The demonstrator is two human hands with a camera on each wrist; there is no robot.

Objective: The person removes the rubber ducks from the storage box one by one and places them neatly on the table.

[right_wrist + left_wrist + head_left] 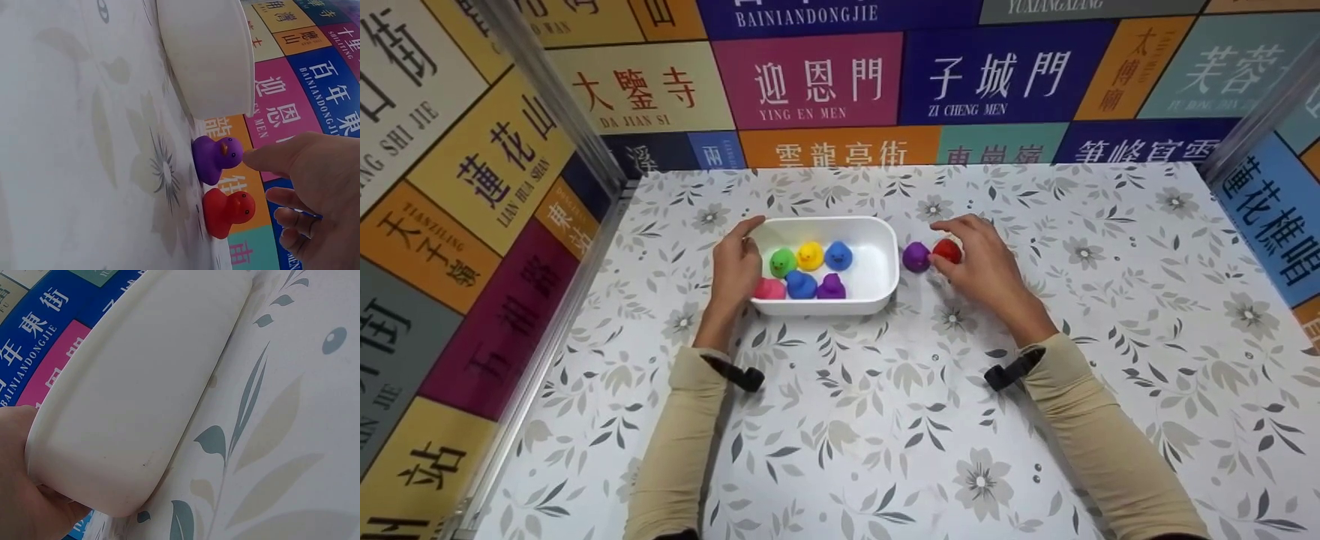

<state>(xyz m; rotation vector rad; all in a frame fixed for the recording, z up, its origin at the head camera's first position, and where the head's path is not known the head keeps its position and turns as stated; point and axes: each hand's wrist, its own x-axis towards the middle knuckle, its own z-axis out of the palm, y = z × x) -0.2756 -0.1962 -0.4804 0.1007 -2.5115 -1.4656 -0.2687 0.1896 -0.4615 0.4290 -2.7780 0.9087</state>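
Two bare hands at work on a table with a grey leaf-and-flower pattern, seen from the person's head. Toward the far side, left of the middle, sits a white tub. Six toy ducks are in it: in the far row a green duck, a yellow duck and a blue duck; in the near row a pink duck, a second blue duck and a second purple duck. Just right of the tub, a purple duck and a red duck stand upright on the table, close together

Good handling here probably means light, steady pressure from the left so the tub does not slide, and a grasp round one duck's body from opposite sides; the neighbour is near enough to be knocked over

The left hand grips the tub's left end, its fingers about the far corner. The right hand arches over the red duck, thumb and fingers parted, pinching nothing; the thumb tip is at the purple duck's head, though I cannot tell whether it touches. Both forearms, in tan sleeves, reach in from the near side
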